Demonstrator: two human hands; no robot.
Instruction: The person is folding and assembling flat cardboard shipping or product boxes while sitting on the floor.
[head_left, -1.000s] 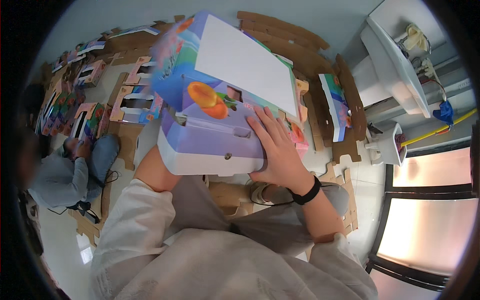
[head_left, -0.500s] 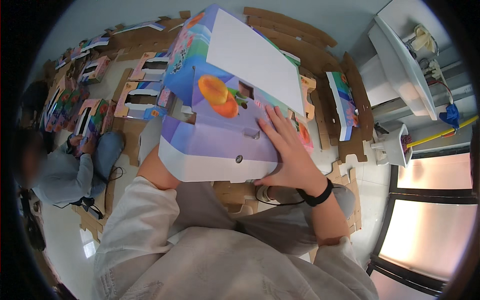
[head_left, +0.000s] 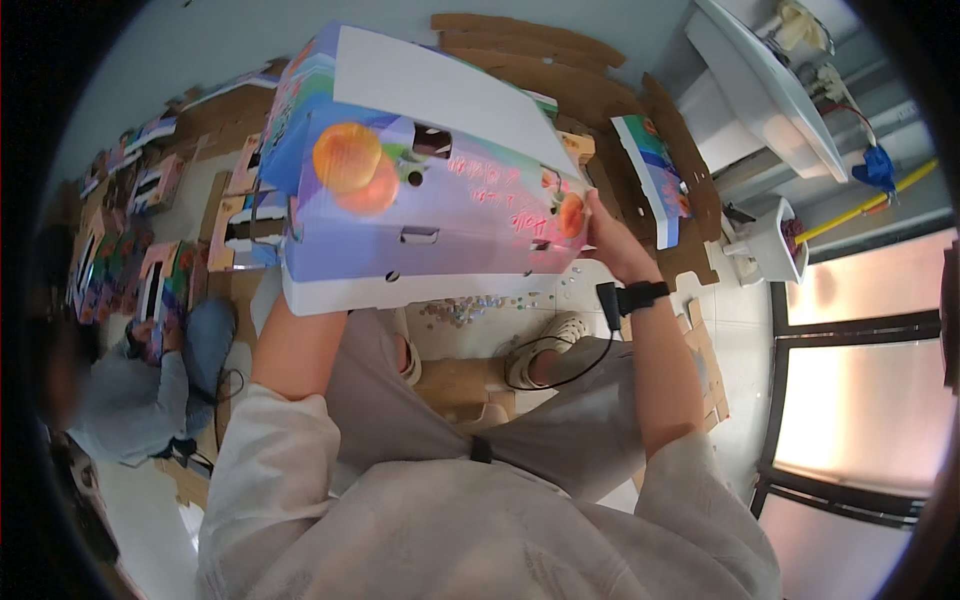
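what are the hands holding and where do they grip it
A colourful printed cardboard box. The right hand grips its right end; the left hand is hidden behind the box's left underside.

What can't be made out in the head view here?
- Left hand: hidden behind the box; only the forearm shows, so its grip can't be told.
- Right hand: fingertips hidden by the box's right end.
- Box's far side and inside: turned away.
- Co-worker at the left rim: blurred, and what the hands hold is too small.
- Small bits on the floor: too small to identify.
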